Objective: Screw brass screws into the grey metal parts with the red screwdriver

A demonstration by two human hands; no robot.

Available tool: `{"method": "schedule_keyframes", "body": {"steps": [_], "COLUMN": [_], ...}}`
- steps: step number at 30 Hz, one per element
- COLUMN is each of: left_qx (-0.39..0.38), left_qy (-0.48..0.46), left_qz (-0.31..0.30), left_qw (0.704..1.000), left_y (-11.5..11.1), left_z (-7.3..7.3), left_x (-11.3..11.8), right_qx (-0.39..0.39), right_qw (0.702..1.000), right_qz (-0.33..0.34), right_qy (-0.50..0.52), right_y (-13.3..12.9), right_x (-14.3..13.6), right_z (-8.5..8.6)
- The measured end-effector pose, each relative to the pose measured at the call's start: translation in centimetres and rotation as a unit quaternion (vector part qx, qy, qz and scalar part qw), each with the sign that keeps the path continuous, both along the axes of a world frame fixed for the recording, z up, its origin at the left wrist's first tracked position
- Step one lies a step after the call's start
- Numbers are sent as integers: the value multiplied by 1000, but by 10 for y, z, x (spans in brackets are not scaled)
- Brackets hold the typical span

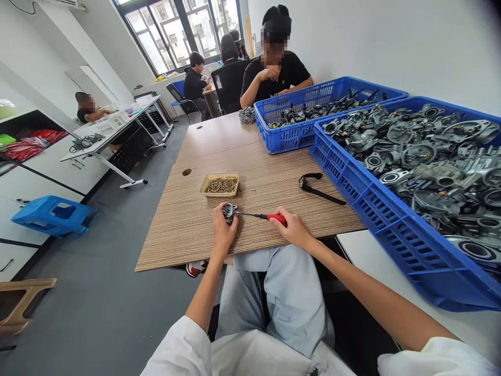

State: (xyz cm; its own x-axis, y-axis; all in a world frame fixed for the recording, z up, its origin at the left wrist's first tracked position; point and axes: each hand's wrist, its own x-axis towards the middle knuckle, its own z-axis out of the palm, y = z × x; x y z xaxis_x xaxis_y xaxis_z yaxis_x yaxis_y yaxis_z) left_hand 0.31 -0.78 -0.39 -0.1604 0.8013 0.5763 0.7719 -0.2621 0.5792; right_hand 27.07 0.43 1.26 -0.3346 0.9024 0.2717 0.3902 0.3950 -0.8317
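Over the near part of the wooden table (176, 235), my left hand (224, 230) is closed around a small grey metal carburetor body (228, 211). My right hand (287, 225) grips the red handle of a screwdriver (258, 215). Its shaft points left, and the tip meets the right side of the carburetor body; the exact contact spot is too small to make out. Just beyond my left hand sits a shallow cream tray (202, 191) full of small brass-coloured parts.
A black wristwatch (321, 190) lies right of my hands. Two blue crates (391, 237) of metal carburetor parts stand along the right side, the nearer one large. Across the table sits a person in black (291, 73). A blue stool (55, 214) stands on the floor at left.
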Motion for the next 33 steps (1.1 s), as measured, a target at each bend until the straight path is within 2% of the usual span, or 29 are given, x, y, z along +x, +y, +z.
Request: {"method": "schedule_keyframes", "body": {"steps": [7,14,27,33], "left_qx": [0,1,-1,-5], "left_qy": [-3,-2,2,3], "left_qz": [-3,0,0,2], "left_qw": [1000,1000,1000,1000], "left_y": [-1,0,-1,0], "left_z": [1,-1,2,0], "left_x": [1,0,1,1], "right_qx": [-2,-2,-12,-8], "right_qw": [1000,1000,1000,1000], "right_qz": [22,12,-3,17], "right_qy": [3,0,4,1], "right_y": [-1,2,2,0], "right_x": [2,2,0,1], "right_z": [-4,-9,-2,0]}}
